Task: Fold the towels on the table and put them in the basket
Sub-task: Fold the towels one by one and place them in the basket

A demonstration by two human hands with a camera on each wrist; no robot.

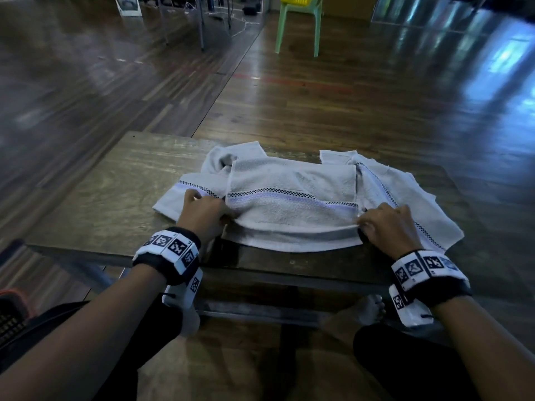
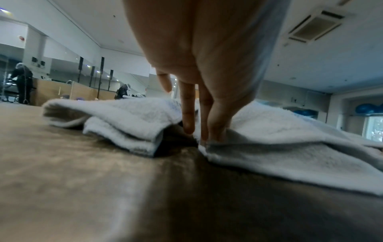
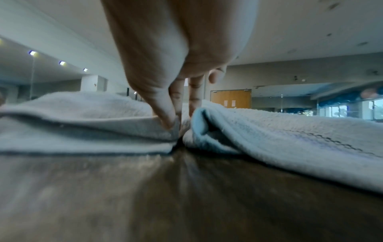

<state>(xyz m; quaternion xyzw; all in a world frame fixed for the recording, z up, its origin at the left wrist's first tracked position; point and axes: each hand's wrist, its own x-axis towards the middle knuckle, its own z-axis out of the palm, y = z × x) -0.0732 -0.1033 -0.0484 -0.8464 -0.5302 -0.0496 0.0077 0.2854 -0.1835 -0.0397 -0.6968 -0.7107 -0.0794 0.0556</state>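
Note:
A pale grey towel [image 1: 292, 198] with a checkered and lilac band lies folded on top of other grey towels on the low wooden table [image 1: 110, 195]. My left hand [image 1: 207, 211] pinches the near left corner of the top towel [image 2: 269, 131], thumb and fingertips [image 2: 217, 124] pressed into the cloth. My right hand [image 1: 385, 224] pinches the near right corner of that top towel [image 3: 82, 117], thumb [image 3: 165, 117] on top of the fold. A second towel [image 1: 405, 195] spreads out to the right under it, and another [image 1: 188, 189] shows at the left.
A dark basket [image 1: 11, 316] with an orange rim sits on the floor at the far left, beside my knee. My legs are under the table's near edge. A green plastic chair [image 1: 299, 21] stands far back on the wooden floor.

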